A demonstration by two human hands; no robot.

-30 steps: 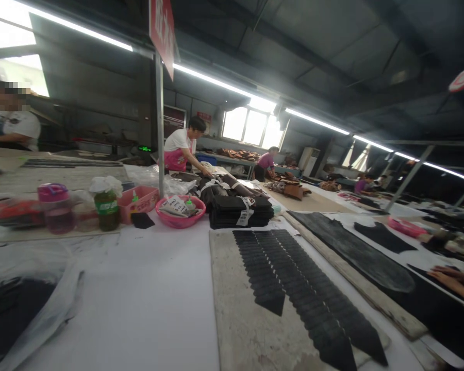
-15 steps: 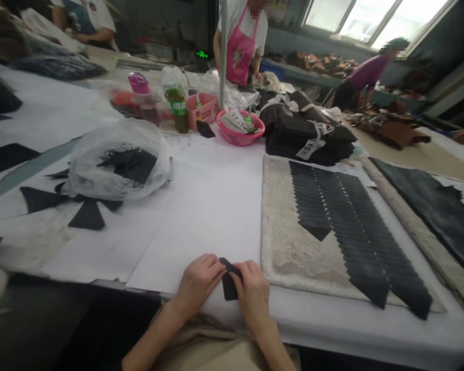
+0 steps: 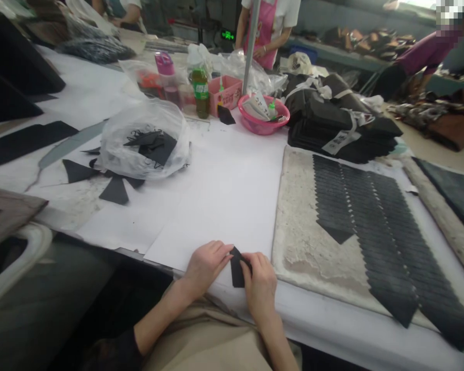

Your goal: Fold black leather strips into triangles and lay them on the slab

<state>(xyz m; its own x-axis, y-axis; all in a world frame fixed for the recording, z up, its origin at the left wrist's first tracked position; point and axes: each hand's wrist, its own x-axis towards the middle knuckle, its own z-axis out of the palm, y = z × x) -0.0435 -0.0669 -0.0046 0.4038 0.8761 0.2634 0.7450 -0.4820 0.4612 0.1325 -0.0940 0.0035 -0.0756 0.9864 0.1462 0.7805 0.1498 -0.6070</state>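
Note:
A small flat black piece [image 3: 237, 273], leather-like with a slanted top, is held at the front edge of the white-covered table [image 3: 232, 196]. My left hand [image 3: 209, 265] pinches its upper left corner between thumb and fingertips. On its right side, my right hand [image 3: 260, 278] grips the edge, and the fingers hide part of it. To the right, a pale worn board [image 3: 297, 232] carries rows of similar black pieces [image 3: 382, 232], overlapping like shingles with pointed ends toward me. One row is shorter than the others.
A clear plastic bag [image 3: 112, 149] with black scraps lies left, loose black pieces [image 3: 115, 191] before it. Behind stand a green-labelled bottle [image 3: 201, 93], a pink box [image 3: 232, 90], a pink basin [image 3: 259, 123] and stacked black bundles [image 3: 309, 139]. A person in a pink apron [image 3: 263, 31] stands beyond.
The view has swung, so the table and its things sit further right and the left side shows more. Both hands keep hold of the black piece, with my left fingers nearer its top corner.

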